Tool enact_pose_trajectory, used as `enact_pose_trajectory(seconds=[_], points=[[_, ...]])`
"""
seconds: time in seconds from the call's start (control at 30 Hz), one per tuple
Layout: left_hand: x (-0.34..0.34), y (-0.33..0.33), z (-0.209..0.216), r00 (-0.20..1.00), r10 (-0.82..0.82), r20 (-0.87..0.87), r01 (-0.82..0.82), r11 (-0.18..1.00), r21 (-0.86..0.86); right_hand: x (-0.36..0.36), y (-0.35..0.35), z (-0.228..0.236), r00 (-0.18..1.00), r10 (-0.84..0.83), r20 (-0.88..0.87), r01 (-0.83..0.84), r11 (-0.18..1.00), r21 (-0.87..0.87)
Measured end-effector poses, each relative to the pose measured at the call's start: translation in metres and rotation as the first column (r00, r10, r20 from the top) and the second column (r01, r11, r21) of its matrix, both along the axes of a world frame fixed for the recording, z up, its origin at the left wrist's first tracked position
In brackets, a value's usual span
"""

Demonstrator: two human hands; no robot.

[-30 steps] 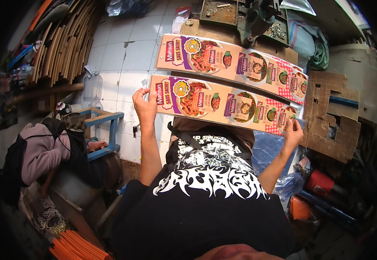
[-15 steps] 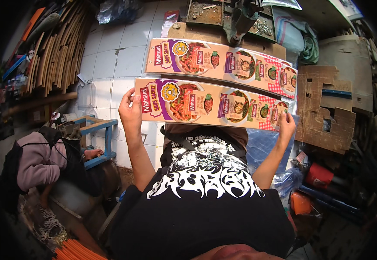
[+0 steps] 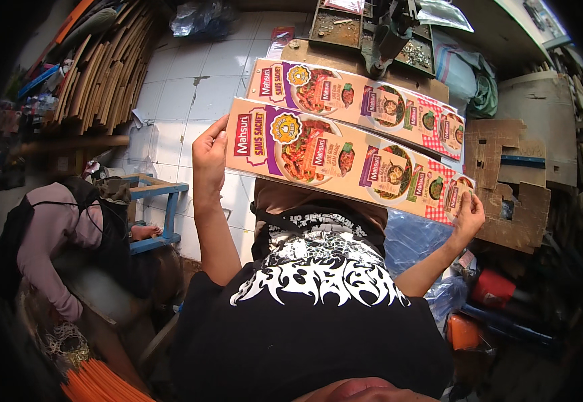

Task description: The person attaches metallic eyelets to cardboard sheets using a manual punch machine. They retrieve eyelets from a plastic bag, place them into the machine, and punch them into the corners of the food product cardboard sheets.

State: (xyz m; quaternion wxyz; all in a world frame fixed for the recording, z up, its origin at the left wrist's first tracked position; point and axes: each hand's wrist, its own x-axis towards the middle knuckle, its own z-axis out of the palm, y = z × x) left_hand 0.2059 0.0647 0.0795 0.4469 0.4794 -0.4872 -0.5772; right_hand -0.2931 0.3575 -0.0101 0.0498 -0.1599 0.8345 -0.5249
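A long printed cardboard display panel (image 3: 355, 158), orange with food pictures and a purple stripe, is held between my two hands. My left hand (image 3: 211, 149) grips its left end, thumb on the front and fingers behind. At the right end my right hand (image 3: 469, 214) pinches the corner by the checked print. The panel slants, its right end nearer to me. Just beyond it lies a matching printed panel (image 3: 358, 94) on top of a stack, partly covered by the held one. A small hole shows near that panel's left edge.
A dark metal press (image 3: 388, 40) stands behind the stack, with parts trays (image 3: 335, 30) beside it. Worn cardboard (image 3: 505, 181) is at right. A blue stool (image 3: 164, 191) and a bending person in pink sleeves (image 3: 53, 234) are at left, below stacked boards (image 3: 107, 74).
The panel in my hands has tilted, its right end coming down toward me and its left end rising. It looks larger and overlaps the far panel more. The person at left has reached an arm down.
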Motion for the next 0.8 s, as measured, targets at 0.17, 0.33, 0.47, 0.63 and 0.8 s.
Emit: enact_pose_trajectory(seconds=[0.17,0.33,0.47,0.63,0.8], points=[[-0.011,-0.009,0.004,0.982,-0.150,-0.115,0.156,0.987,0.043,-0.008,0.030,-0.002,0.998,-0.038,0.044,0.048,0.967,-0.249],[-0.012,-0.027,-0.011,0.964,-0.158,0.212,0.148,0.987,0.063,-0.005,0.028,0.007,0.997,-0.011,0.077,0.024,0.987,-0.158],[-0.021,-0.032,0.023,0.953,-0.165,0.253,0.194,0.977,-0.092,0.003,0.020,0.037,0.979,0.090,0.183,-0.061,0.985,-0.159],[-0.019,-0.022,0.007,0.883,-0.312,-0.351,0.205,0.928,-0.310,0.026,0.011,0.058,0.665,0.741,-0.097,-0.105,-0.037,-0.994],[-0.041,-0.022,-0.014,0.845,-0.052,-0.533,0.058,0.998,-0.005,0.039,0.003,0.037,0.785,0.619,0.029,-0.024,0.077,-0.997]])
